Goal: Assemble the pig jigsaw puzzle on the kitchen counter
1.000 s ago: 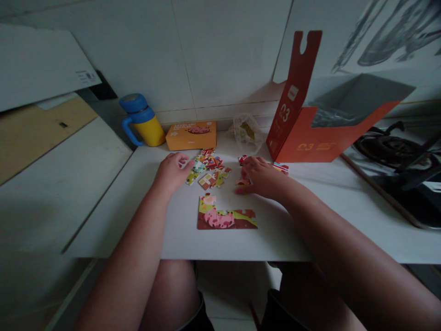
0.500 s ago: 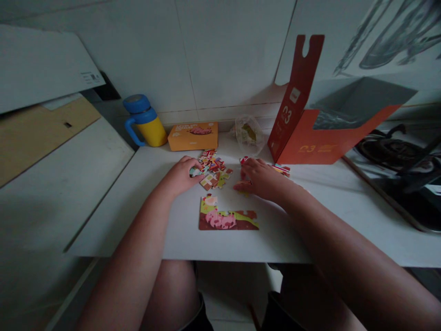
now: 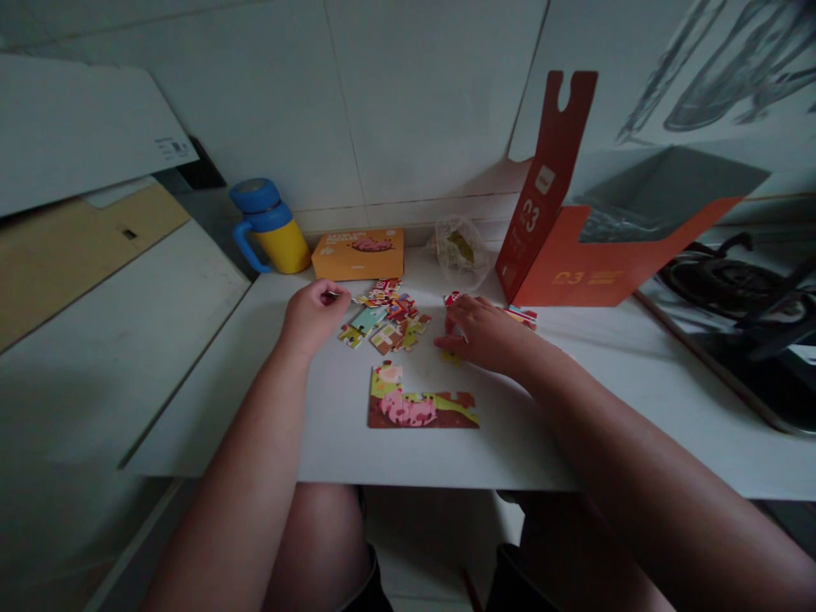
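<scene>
My left hand [image 3: 311, 314] hovers at the left edge of a pile of loose puzzle pieces [image 3: 390, 314], fingers curled and pinching a thin puzzle piece [image 3: 337, 295] seen edge-on. My right hand [image 3: 485, 333] lies palm down to the right of the pile. Its fingertips rest on the white table [image 3: 574, 425] over a small yellowish piece [image 3: 451, 359]. Nearer to me lies a partly joined puzzle section [image 3: 417, 406], pink, green and brown. Both hands are apart from it.
An orange puzzle box [image 3: 358, 253], a yellow mug with a blue lid [image 3: 271, 228] and a clear plastic bag [image 3: 460, 246] stand along the back wall. A tall orange-red cardboard sleeve [image 3: 574, 255] stands at right, with a gas stove [image 3: 733, 289] beyond it.
My left hand reached into the pile, then drew back left with a piece pinched in its fingers. A teal piece now shows in the pile. My right hand stayed nearly still.
</scene>
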Available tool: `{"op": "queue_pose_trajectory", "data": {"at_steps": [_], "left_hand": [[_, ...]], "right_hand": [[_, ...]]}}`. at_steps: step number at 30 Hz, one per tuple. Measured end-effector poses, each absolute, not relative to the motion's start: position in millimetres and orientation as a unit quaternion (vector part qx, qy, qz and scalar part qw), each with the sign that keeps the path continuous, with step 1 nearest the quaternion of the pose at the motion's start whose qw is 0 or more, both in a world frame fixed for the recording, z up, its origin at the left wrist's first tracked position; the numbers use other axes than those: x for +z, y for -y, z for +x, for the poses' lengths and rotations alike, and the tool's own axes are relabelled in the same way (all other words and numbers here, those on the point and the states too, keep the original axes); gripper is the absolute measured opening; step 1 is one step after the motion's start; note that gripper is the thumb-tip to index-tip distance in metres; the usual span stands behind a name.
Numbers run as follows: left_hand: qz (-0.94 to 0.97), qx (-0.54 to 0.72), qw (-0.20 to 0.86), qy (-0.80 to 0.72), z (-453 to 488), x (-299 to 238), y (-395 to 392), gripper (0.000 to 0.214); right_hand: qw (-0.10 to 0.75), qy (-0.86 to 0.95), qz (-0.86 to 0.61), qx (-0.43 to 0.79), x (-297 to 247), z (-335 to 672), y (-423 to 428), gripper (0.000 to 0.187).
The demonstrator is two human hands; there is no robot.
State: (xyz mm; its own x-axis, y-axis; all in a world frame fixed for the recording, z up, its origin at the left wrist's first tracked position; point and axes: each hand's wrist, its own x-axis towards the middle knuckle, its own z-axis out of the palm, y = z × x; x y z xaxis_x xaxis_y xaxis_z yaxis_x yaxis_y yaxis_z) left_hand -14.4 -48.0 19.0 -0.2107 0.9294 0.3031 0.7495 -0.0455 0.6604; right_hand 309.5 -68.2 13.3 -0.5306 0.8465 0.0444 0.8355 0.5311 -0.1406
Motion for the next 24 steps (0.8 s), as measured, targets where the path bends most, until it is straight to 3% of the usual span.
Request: {"op": "queue_pose_trajectory", "data": {"at_steps": [7,14,19,24], "left_hand": [[0.61,0.285,0.02,-0.739,-36.4,14.0,42.0,0.012],[0.675,0.174,-0.03,-0.716,-31.7,-1.5,40.0,0.024],[0.773,0.206,0.023,-0.599,-15.6,-5.4,42.5,0.035],[0.797,0.204,0.082,-0.563,-10.0,-8.3,45.6,0.039]], "right_hand": [[0.049,0.877,-0.476,0.053,15.4,310.3,68.5,0.034],[0.051,0.878,-0.473,0.047,12.4,309.6,66.6,0.033],[0.063,0.877,-0.474,0.05,11.0,309.6,67.0,0.031],[0.153,0.869,-0.466,0.066,3.2,299.8,68.5,0.035]]}}
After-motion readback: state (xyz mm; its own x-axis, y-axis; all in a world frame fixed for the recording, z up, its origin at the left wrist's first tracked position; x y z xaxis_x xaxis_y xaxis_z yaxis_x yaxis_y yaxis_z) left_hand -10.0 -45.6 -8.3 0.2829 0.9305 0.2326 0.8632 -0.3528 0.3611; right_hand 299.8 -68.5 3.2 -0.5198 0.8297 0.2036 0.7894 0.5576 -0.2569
